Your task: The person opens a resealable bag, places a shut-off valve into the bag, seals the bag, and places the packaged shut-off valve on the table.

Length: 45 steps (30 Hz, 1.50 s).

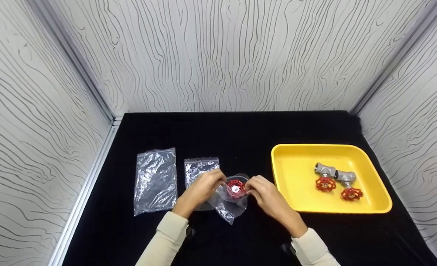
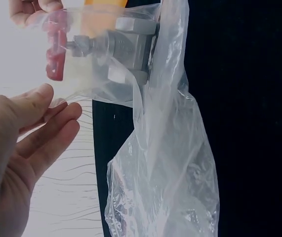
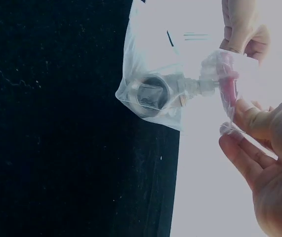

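My left hand (image 1: 204, 185) and my right hand (image 1: 268, 193) pinch the plastic on either side of the mouth of a clear zip bag (image 1: 228, 211), thumbs set against fingers, with a red-wheeled valve (image 1: 235, 188) standing between them. The valve sits inside the bag, its red handwheel uppermost at the mouth and its pale hub facing up at me. The wheel is just right of my left fingertips and right beside my right ones; the grey metal body (image 2: 131, 47) hangs lower than both hands, seen through the film, and I can't tell whether it touches the black tabletop (image 1: 236, 131). The loose plastic trails down and towards me. A second zip bag (image 1: 200, 165) lies flat beyond my left hand, which partly hides it, and a larger zip bag (image 1: 155, 181) lies farther left. To the right of my right hand stands a yellow tray (image 1: 294, 173), with two more valves (image 1: 328, 171) lying close together in it, red wheels towards me.
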Available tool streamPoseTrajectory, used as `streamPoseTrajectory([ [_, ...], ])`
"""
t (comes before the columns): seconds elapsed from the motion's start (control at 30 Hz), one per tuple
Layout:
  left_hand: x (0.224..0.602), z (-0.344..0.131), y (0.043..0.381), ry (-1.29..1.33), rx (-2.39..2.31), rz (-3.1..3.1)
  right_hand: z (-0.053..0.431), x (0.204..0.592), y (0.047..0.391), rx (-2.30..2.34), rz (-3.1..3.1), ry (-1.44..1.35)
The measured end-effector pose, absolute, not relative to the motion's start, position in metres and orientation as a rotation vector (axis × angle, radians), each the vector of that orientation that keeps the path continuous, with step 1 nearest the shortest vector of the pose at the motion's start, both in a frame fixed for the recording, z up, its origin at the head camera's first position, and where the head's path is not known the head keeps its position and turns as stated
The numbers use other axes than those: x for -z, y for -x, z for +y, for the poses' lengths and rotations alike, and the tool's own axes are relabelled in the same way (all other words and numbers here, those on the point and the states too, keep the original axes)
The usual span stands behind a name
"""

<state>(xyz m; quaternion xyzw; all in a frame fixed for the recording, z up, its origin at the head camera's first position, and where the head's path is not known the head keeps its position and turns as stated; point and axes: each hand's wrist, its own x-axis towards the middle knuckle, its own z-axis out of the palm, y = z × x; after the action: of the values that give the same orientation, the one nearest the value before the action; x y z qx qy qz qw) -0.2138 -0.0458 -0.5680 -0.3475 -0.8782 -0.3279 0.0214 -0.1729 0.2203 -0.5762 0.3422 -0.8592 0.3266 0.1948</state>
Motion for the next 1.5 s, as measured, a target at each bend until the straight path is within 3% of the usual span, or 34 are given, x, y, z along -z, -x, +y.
streamPoseTrajectory([
  [1.5, 0.540, -0.060, 0.205, 0.978, 0.986, -2.561, 0.228, 0.528, 0.197, -0.818, -2.356, -0.899],
])
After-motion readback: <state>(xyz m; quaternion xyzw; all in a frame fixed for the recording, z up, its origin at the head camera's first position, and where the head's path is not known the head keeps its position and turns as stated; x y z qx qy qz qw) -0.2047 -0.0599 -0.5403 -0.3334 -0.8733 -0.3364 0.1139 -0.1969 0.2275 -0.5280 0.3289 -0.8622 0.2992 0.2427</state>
